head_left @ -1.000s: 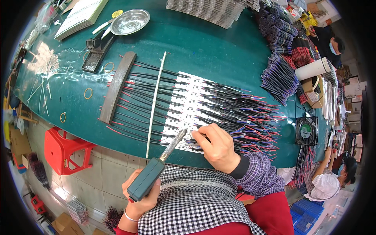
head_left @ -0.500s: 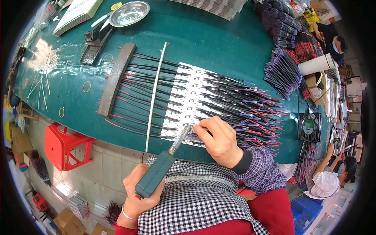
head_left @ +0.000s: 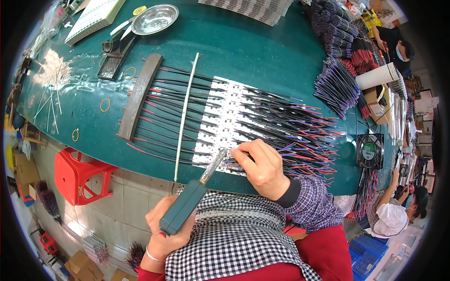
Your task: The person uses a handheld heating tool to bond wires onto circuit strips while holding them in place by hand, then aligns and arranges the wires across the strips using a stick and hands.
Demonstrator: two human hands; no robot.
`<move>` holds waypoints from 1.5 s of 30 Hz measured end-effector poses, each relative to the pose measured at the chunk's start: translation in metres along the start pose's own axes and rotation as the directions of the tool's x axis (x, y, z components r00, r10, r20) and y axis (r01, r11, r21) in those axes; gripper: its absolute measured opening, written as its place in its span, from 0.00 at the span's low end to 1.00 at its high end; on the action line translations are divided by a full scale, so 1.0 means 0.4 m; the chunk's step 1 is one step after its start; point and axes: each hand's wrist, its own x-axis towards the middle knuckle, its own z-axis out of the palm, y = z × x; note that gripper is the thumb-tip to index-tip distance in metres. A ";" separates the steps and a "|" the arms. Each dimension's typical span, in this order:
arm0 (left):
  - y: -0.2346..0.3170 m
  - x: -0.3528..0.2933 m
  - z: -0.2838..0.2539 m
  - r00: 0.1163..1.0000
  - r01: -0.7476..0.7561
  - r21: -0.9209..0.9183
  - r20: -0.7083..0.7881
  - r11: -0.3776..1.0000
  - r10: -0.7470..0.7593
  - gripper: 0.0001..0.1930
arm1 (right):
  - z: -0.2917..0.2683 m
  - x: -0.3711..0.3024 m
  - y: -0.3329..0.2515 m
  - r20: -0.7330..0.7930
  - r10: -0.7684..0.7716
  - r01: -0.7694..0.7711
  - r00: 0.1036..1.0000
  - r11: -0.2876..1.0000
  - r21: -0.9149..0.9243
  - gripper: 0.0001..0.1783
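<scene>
In my left hand (head_left: 171,220) is a soldering iron (head_left: 185,206) with a dark green boxy handle and a metal shaft. Its tip reaches the lower part of a white panel of small circuit boards (head_left: 220,112), close to my right fingertips. My right hand (head_left: 262,168) is closed in a pinch at the panel's near edge, on what looks like a thin wire, mostly hidden by the fingers. Rows of black wires (head_left: 290,126) with red and blue ends fan out to the right. More wires run left under a thin white rod (head_left: 186,107) and a grey bar (head_left: 140,96).
A metal dish (head_left: 154,19), a dark stand (head_left: 115,58) and rubber bands (head_left: 105,105) lie toward the far left. Wire bundles (head_left: 337,86) and a black fan (head_left: 370,151) are at the right. A red stool (head_left: 79,178) stands beside the table. Two people work at the right.
The soldering iron has shifted slightly left and back toward me, along with my left hand. My right hand stays nearly in place.
</scene>
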 end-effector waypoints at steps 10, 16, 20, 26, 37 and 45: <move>0.008 0.009 -0.012 0.992 0.117 -0.039 0.060 0.992 -0.115 0.07 | -0.004 0.007 -0.001 -0.010 -0.033 0.033 0.999 0.999 -0.026 0.15; 0.002 0.022 -0.022 0.997 -0.002 0.033 0.071 0.999 0.000 0.07 | -0.007 0.010 0.003 0.002 -0.031 0.031 1.000 0.999 -0.010 0.15; -0.001 0.011 -0.021 0.998 0.002 0.055 0.058 0.998 -0.005 0.07 | -0.008 0.014 0.007 0.029 -0.038 0.038 0.999 0.999 -0.005 0.14; -0.006 0.013 -0.009 0.997 -0.063 0.060 0.036 0.996 0.061 0.07 | -0.009 0.013 0.009 0.031 -0.043 0.042 0.999 0.999 0.011 0.14; -0.021 -0.010 -0.023 0.998 0.034 0.110 0.055 0.993 -0.041 0.08 | -0.009 0.014 0.007 0.031 -0.061 0.061 0.998 0.998 -0.003 0.15; -0.044 -0.070 0.001 0.968 0.211 -0.149 -0.102 0.966 -0.228 0.11 | -0.013 0.018 0.003 0.043 -0.060 0.061 0.997 0.998 -0.012 0.15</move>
